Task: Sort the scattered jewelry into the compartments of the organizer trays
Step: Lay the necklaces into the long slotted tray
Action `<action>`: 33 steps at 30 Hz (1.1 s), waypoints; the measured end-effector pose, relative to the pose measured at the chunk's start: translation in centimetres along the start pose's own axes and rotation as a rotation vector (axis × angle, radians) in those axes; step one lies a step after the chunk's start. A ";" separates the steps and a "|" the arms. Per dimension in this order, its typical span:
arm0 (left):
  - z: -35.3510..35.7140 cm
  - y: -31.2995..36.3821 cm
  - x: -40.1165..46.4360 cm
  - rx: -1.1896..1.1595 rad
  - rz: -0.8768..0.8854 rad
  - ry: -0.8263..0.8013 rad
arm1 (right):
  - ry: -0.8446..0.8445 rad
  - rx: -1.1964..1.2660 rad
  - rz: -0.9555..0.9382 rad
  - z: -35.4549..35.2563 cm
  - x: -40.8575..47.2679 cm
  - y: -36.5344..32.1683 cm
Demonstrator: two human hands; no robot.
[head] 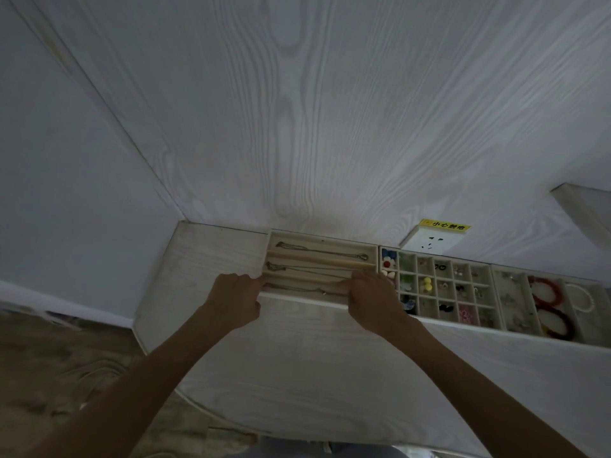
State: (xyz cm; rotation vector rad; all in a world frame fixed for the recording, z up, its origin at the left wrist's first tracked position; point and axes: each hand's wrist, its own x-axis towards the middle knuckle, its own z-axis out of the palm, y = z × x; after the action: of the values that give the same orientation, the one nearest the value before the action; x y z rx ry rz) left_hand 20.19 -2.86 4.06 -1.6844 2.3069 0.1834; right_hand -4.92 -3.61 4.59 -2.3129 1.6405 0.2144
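A long-slot tray (322, 238) lies against the wall with a thin chain necklace in each of its three slots. My left hand (236, 300) grips the tray's front left corner. My right hand (373, 297) pinches the right end of the front chain (297, 287) in the nearest slot. To the right stands a grid tray (486, 320) of small compartments with earrings, beads and a yellow piece (427, 284). Further right, a third tray (529, 328) holds red bracelets (545, 292) and a white bead bracelet (580, 297).
The trays stand on a white wood-grain table (314, 375) pushed into a wall corner. A wall socket (431, 242) with a yellow warning label sits just behind the grid tray. A shelf edge (585, 206) juts out at the upper right. Floor shows at the left.
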 end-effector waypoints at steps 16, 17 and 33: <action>-1.0 0.1 0.6 0.138 0.119 -0.108 | -0.094 -0.127 0.155 0.7 -2.7 3.2; -1.2 0.1 0.4 0.171 0.115 -0.115 | -0.100 -0.119 0.168 0.7 -2.7 3.2; -0.4 0.4 0.9 0.066 -0.006 -0.143 | -0.054 0.017 0.228 -0.4 -1.5 3.2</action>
State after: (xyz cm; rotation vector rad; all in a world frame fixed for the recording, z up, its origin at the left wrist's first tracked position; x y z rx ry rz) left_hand 19.53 -3.70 4.12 -1.5927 2.1792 0.2164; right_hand -8.41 -3.34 4.92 -2.0864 1.8692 0.3075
